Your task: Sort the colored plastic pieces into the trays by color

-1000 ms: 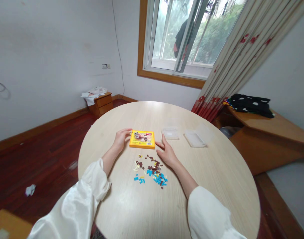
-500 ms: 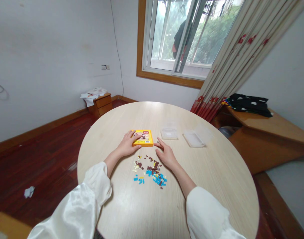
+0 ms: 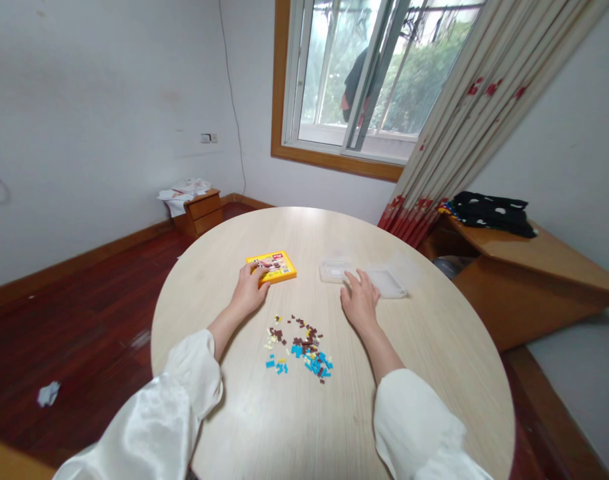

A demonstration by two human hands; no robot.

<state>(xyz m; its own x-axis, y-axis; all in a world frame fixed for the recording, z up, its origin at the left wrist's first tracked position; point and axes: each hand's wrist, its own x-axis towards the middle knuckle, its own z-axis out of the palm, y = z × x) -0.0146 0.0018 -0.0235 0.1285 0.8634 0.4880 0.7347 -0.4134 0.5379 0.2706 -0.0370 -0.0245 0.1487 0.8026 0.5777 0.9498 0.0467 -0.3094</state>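
A flat yellow box [image 3: 280,265] with a printed top lies on the round table, turned slightly. My left hand [image 3: 249,287] grips its left front corner, fingers on top and thumb at the near edge. Between two clear plastic trays, my right hand [image 3: 359,300] has its fingers apart and holds nothing. The left tray [image 3: 329,271] is just beyond its fingertips; the right tray [image 3: 392,283] lies beside them. Nearer to me, small brown bricks [image 3: 309,333], blue bricks [image 3: 317,363] and cream bricks [image 3: 270,340] are scattered in a loose pile, with a few yellow ones.
The pale round table [image 3: 254,420] has a curved edge. Behind it on the left stands a small wooden cabinet [image 3: 204,212] with papers. A wooden desk [image 3: 549,267] with black cloth [image 3: 489,212] stands at the right, near a curtain [image 3: 464,133].
My left hand has moved the yellow box to the left and turned it a little. My right hand has left the box's side and moved right, towards the clear trays.
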